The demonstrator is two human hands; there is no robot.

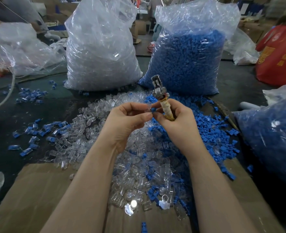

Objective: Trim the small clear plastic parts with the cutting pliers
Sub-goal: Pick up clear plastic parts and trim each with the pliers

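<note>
We pinch one tiny clear plastic part (148,109) with our left hand (130,118), just left of the tape-wrapped metal cutting pliers (162,100) gripped in our right hand (174,118); it looks light, hard and slippery, so we hold its sides.

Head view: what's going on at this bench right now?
A person is working over a heap of clear parts and blue parts. The right hand grips the cutting pliers upright, head pointing up, not on any part. The left hand pinches a small clear piece beside a small blue piece at the right fingertips. No cut is underway.
</note>
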